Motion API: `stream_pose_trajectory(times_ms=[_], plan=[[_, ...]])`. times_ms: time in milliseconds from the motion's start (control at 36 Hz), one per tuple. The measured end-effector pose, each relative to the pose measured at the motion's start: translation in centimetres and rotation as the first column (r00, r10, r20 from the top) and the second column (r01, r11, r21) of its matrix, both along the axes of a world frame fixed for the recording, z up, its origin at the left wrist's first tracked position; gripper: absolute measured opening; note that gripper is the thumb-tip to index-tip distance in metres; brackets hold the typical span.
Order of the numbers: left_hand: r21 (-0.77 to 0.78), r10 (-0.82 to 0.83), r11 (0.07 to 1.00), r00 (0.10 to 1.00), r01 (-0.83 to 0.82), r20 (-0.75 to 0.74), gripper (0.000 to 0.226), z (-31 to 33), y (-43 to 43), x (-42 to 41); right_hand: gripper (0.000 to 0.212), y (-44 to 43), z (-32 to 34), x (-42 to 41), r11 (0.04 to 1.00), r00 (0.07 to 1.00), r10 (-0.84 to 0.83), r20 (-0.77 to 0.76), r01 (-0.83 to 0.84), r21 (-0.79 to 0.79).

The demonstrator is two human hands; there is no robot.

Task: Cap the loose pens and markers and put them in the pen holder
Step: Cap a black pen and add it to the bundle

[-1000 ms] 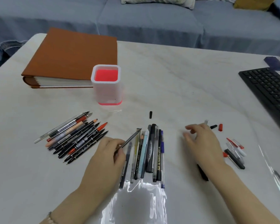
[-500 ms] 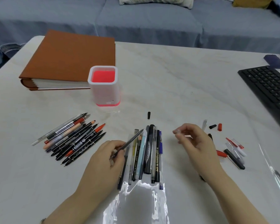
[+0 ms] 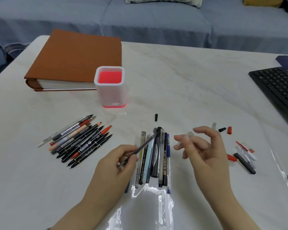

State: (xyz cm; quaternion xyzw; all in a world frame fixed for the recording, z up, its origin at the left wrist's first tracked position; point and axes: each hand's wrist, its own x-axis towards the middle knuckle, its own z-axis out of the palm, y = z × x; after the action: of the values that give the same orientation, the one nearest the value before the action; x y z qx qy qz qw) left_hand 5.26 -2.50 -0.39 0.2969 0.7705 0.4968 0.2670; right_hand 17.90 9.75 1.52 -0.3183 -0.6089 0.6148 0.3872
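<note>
The white bench (image 3: 181,83) carries a brown binder (image 3: 76,58) just behind and left of the pen holder (image 3: 111,97). In front of the pen holder lies a row of pens (image 3: 164,160). There the left hand (image 3: 116,165) grips a thin grey pen (image 3: 140,147). Front-right of the pen holder, the right hand (image 3: 204,151) pinches a clear cap (image 3: 185,138).

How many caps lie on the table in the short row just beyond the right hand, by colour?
Clear cap: 1
Black cap: 1
Red cap: 1
Total: 3
</note>
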Motion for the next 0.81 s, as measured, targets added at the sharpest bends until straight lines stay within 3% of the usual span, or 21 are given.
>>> stream_pose_trajectory(times_ms=[83, 250, 806], plan=[[0.026, -0.012, 1.0, 0.997, 0.01, 0.077, 0.028, 0.1, 0.0, 0.4, 0.021, 0.0, -0.4, -0.2, 0.989, 0.998, -0.06, 0.015, 0.062, -0.132], [0.007, -0.074, 0.997, 0.993, 0.073, 0.089, 0.038, 0.4, -0.1, 0.9, 0.013, -0.1, -0.9, -0.6, 0.93, 0.994, -0.107, -0.014, 0.095, -0.356], [-0.005, -0.121, 0.993, 0.991, 0.121, 0.057, 0.03, 0.7, -0.4, 1.1, 0.011, -1.2, -0.5, -1.3, 0.906, 0.993, -0.085, -0.077, 0.044, -0.421]])
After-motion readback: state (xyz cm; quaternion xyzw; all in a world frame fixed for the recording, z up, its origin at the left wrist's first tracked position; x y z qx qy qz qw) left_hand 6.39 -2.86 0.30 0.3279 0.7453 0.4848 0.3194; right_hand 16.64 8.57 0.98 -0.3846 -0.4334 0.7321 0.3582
